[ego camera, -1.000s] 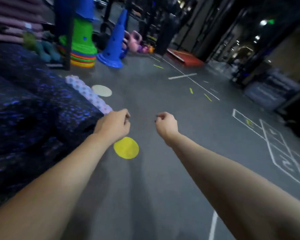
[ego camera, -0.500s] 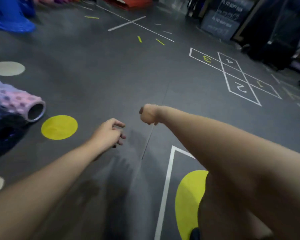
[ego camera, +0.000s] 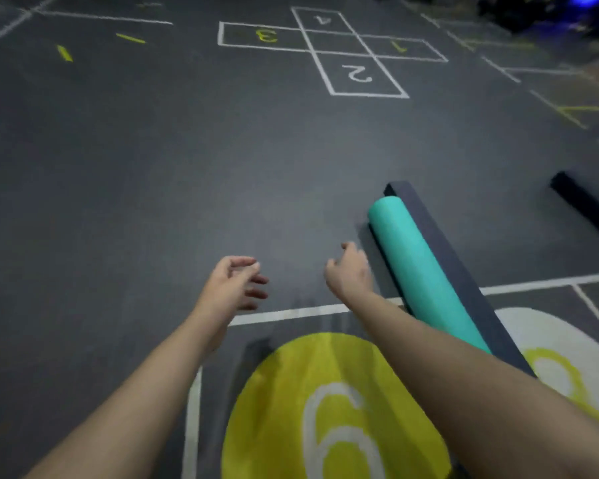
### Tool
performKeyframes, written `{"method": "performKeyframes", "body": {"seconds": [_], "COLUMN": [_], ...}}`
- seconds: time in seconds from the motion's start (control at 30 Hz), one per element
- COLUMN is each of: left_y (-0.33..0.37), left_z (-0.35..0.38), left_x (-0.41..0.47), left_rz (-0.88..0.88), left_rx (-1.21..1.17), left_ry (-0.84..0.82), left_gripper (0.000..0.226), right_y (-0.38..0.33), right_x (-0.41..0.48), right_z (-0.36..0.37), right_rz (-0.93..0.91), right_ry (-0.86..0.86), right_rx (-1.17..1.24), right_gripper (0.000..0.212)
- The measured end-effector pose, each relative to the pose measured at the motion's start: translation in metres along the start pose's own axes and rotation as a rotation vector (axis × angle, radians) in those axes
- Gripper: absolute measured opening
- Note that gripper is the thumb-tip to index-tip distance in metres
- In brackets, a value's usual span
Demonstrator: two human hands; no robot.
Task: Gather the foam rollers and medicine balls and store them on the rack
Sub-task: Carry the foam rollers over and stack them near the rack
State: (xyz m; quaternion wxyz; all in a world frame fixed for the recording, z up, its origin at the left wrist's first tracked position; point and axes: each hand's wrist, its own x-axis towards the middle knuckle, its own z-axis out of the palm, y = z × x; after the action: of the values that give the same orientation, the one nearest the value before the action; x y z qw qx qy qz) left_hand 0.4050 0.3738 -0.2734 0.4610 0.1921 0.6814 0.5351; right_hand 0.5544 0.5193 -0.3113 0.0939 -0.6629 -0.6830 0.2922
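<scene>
now your left hand (ego camera: 236, 285) and right hand (ego camera: 350, 275) hang loose and empty, the right just beside the teal foam roller (ego camera: 424, 271), which lies on the floor against a dark beam (ego camera: 464, 274).

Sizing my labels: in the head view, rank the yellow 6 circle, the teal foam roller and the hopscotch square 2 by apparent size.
1. yellow 6 circle, nearest the camera
2. teal foam roller
3. hopscotch square 2, farthest, so real size unsure
</scene>
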Motion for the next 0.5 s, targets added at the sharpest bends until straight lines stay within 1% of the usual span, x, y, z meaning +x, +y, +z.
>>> {"method": "performKeyframes", "body": {"seconds": [0.07,0.13,0.2,0.23,0.27,0.3,0.33,0.4,0.43,0.47,0.5], "left_y": [-0.009,-0.021,-0.036,-0.044,-0.052,-0.061,-0.069,-0.083,-0.088,-0.09,-0.09], "left_z": [0.049,0.091,0.127,0.144,0.16,0.176,0.19,0.214,0.221,0.224,0.222], "left_x": [0.015,0.029,0.038,0.042,0.044,0.045,0.046,0.045,0.046,0.046,0.046], "left_rz": [-0.036,-0.068,-0.102,-0.121,-0.145,-0.168,-0.189,-0.2,-0.188,-0.19,-0.209], "left_rx": [0.01,0.024,0.06,0.077,0.081,0.074,0.065,0.061,0.049,0.025,-0.014], "left_ry": [-0.039,-0.095,-0.134,-0.149,-0.163,-0.179,-0.196,-0.198,-0.188,-0.172,-0.151], "left_gripper": [0.01,0.009,0.013,0.015,0.016,0.017,0.018,0.024,0.03,0.037,0.044], "right_y": [0.038,0.075,0.123,0.148,0.169,0.184,0.193,0.196,0.19,0.18,0.169], "right_x": [0.021,0.045,0.063,0.068,0.068,0.064,0.059,0.049,0.045,0.04,0.036], "right_z": [-0.012,-0.029,-0.053,-0.065,-0.074,-0.079,-0.08,-0.073,-0.069,-0.064,-0.056], "right_rz": [0.029,0.075,0.218,0.292,0.338,0.335,0.284,0.146,0.102,0.082,0.067], "right_ry": [0.113,0.171,0.108,0.058,0.017,0.003,0.026,0.103,0.115,0.085,0.017], "right_rx": [-0.049,-0.24,-0.409,-0.439,-0.444,-0.443,-0.444,-0.394,-0.304,-0.172,-0.013], "right_gripper": [0.06,0.084,0.115,0.127,0.134,0.134,0.128,0.109,0.102,0.098,0.095]}}
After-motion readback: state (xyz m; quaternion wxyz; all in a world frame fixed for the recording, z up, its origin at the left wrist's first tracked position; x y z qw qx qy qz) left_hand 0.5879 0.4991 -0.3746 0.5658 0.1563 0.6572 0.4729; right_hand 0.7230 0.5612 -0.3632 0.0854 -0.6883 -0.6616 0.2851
